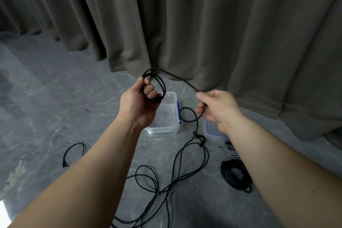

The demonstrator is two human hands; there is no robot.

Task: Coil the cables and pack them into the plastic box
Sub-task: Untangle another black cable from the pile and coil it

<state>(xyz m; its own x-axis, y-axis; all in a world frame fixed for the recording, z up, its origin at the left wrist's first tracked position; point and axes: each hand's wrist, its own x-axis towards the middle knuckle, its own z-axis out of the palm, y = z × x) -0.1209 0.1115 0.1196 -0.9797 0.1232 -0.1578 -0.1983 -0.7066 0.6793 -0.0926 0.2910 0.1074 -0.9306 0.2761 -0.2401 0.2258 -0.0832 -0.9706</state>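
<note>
Left hand, at centre frame, with fingers curled through two or three small loops of the black cable, gripping the coil; the thumb lies along the outside of the loops and the fingertips show through the ring. Right hand, just right of centre, pinching the same cable between thumb and forefinger, the remaining fingers loosely bent below. Between the two hands the cable rises from the coil, arches over, and runs down in a straight line to the pinch. Below the right hand it drops in one round loop, passes a small tie or knot, and spreads in loose tangled loops across the grey stone floor toward the lower centre of the frame.

Clear plastic box, open, with a blue latch on its right side, standing on the floor directly beneath and behind the left hand; no cable is visible inside it. Box lid, clear with a blue rim, lying flat on the floor just right of the box, partly hidden by the right wrist. Short black cable, lying in a single loop at lower left, well apart from the box. Grey coiled cable and, below it, a black coiled bundle, both on the floor at right, partly covered by the right forearm. Brown-grey curtain, hanging in folds across the upper frame and reaching the floor behind the box.
</note>
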